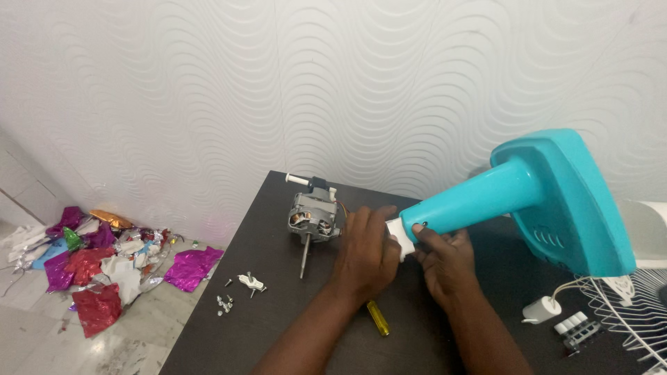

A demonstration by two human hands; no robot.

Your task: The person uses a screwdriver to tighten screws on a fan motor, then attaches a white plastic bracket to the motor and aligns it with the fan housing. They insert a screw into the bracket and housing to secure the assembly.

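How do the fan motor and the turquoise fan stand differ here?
The fan motor is bare grey metal with a thin shaft, lying untouched; the turquoise fan stand is smooth plastic, far bigger, tilted and gripped by both hands, left hand and right hand. Both are over the dark table.

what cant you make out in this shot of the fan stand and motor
Head view only:
- White joint piece: mostly covered by the left hand and right hand.
- Yellow screwdriver: its tip is hidden under the left forearm.
- Wire grille: cut off by the right edge.
- Loose screws: too small to count.
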